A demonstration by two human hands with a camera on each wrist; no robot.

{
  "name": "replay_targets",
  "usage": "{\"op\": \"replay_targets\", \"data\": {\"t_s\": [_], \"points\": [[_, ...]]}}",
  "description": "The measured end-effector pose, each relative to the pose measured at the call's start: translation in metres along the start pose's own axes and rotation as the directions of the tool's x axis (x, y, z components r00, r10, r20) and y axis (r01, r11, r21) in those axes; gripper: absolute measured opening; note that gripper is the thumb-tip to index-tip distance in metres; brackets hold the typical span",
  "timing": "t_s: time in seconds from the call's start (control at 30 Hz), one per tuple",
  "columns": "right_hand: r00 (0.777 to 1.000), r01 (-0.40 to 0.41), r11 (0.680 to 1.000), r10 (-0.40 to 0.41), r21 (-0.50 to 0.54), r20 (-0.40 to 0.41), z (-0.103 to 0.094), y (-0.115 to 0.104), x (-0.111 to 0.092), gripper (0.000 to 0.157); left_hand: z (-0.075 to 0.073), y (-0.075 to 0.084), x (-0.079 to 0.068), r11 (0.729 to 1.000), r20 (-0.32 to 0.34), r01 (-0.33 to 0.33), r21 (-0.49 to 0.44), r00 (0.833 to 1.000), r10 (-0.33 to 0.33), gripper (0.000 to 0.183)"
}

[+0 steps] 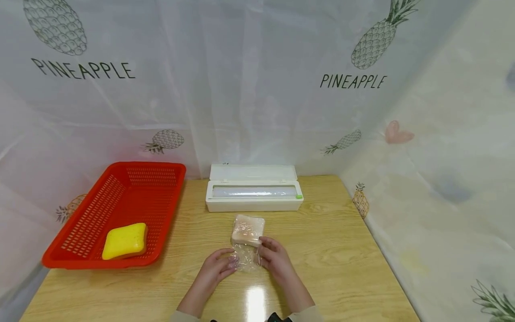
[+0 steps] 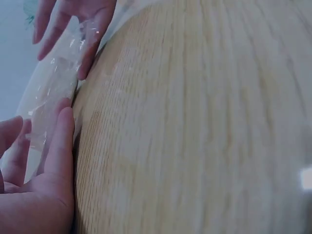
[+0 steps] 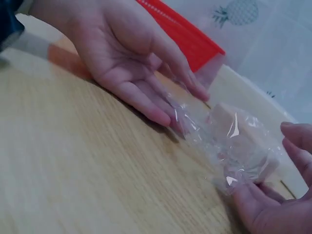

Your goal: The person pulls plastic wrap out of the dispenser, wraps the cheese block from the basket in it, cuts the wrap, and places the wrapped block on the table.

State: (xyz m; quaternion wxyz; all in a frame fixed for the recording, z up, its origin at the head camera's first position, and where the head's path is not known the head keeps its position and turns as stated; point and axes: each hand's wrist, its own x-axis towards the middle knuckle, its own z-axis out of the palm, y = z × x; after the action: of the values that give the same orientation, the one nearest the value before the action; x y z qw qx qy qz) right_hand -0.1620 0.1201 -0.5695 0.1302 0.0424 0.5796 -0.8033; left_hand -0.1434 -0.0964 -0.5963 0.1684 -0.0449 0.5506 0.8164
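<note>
A pale bread-slice-shaped block point(image 1: 248, 229) with a browned patch lies on the table under clear cling film point(image 1: 247, 258). Loose, crumpled film extends from its near side. My left hand point(image 1: 217, 268) is at the left of this loose film, fingers extended and touching it, thumb apart in the right wrist view. On the other side, my right hand point(image 1: 277, 259) has its fingertips at the block's near right corner and the film's edge. Spread fingers of that right hand point(image 2: 80, 24) touch the film in the left wrist view.
Behind the block stands a white cling film dispenser point(image 1: 254, 205), lid raised, with a roll inside and a green slider at its right end. At left, a red plastic basket point(image 1: 161, 237) contains a yellow block point(image 1: 125, 240). Pineapple-printed sheets point(image 1: 257, 98) hang around the wooden table point(image 1: 334, 268).
</note>
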Motion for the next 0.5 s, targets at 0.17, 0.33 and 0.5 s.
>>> {"op": "replay_targets", "data": {"t_s": [0.17, 0.33, 0.5], "points": [[0.997, -0.054, 0.997, 0.056, -0.056, 0.043, 0.003, 0.002, -0.021, 0.039, 0.001, -0.001, -0.005, 0.998, 0.019, -0.035, 0.058, 0.999, 0.034, 0.037], [0.993, -0.107, 0.991, 0.110, -0.079, 0.036, 0.003, 0.012, -0.030, 0.035, 0.002, -0.003, -0.008, 0.996, -0.007, -0.031, 0.084, 0.999, 0.032, 0.035], [0.997, -0.072, 0.995, 0.074, -0.062, 0.037, -0.002, 0.021, -0.031, 0.032, 0.002, -0.005, -0.011, 0.994, -0.002, -0.027, 0.107, 1.000, 0.027, 0.033]]}}
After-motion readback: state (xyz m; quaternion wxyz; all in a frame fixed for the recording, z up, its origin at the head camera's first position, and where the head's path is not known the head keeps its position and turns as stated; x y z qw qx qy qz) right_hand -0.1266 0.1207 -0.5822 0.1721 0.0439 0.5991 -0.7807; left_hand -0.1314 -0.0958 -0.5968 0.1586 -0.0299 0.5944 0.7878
